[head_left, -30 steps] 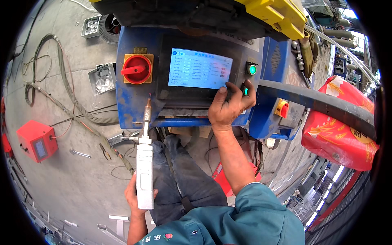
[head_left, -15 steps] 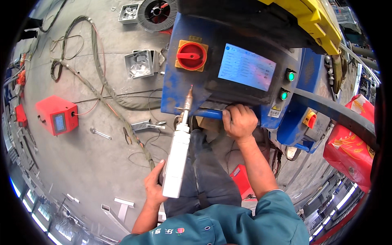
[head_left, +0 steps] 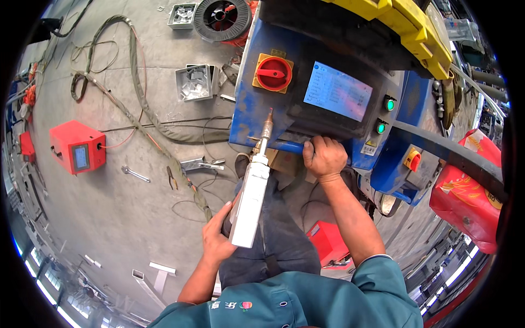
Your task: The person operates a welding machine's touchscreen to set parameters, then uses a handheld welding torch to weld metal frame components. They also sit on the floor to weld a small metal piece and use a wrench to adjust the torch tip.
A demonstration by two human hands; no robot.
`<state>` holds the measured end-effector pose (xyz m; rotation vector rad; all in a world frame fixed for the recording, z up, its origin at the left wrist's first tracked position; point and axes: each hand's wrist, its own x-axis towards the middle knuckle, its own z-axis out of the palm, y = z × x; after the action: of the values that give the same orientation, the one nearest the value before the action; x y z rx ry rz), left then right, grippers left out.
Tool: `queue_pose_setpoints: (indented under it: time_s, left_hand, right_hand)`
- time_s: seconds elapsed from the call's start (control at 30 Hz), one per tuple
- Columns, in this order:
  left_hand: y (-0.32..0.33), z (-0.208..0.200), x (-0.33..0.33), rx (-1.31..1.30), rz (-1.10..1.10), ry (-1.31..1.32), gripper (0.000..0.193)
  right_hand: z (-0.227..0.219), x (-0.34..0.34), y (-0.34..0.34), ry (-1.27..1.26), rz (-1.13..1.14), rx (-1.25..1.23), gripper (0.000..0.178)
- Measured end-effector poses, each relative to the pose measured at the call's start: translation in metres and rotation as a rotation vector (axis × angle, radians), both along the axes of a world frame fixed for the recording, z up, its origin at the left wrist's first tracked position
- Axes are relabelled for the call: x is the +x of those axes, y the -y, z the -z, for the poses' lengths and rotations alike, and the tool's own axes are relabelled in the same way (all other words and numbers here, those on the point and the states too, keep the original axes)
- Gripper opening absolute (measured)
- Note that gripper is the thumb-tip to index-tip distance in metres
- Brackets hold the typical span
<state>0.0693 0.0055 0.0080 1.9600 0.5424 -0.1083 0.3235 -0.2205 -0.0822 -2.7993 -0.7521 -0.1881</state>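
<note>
A welding gun (head_left: 251, 205) with a long white body and a copper-coloured tip slants upward in front of my legs. My left hand (head_left: 219, 235) is closed around its underside near the rear end; the body hides part of the fingers. The tip lies over the lower left of a blue machine's dark control panel (head_left: 295, 115). My right hand (head_left: 326, 157) is wrapped over the blue handle bar (head_left: 290, 146) along the machine's near edge. Above the hands the panel carries a lit screen (head_left: 337, 91), a red rotary switch (head_left: 274, 73) and two green buttons.
A thick sleeved hose (head_left: 134, 71) loops over the floor at left. Nearby are a red box with a display (head_left: 79, 151), a wrench (head_left: 135, 174), pliers (head_left: 172, 177) and bins of metal pieces (head_left: 194, 99). A red bag (head_left: 465, 202) hangs at right; another red box (head_left: 326, 243) is beside my legs.
My left hand and the welding gun have moved up and slightly right. My right hand stays on the handle bar. The view has shifted a little, with the machine now further right.
</note>
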Motion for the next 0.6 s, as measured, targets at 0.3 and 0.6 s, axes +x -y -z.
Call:
queue_pose_setpoints:
  time_s: [0.3, 0.6]
  left_hand:
    - [-0.005, -0.037, 0.015, -0.178, -0.075, -0.113, 0.077]
    - [0.001, -0.127, -0.013, 0.032, 0.023, -0.069, 0.085]
  right_hand:
    - [-0.007, 0.006, 0.007, -0.441, 0.165, -0.288, 0.044]
    - [-0.016, 0.004, -0.011, -0.446, 0.109, -0.236, 0.05]
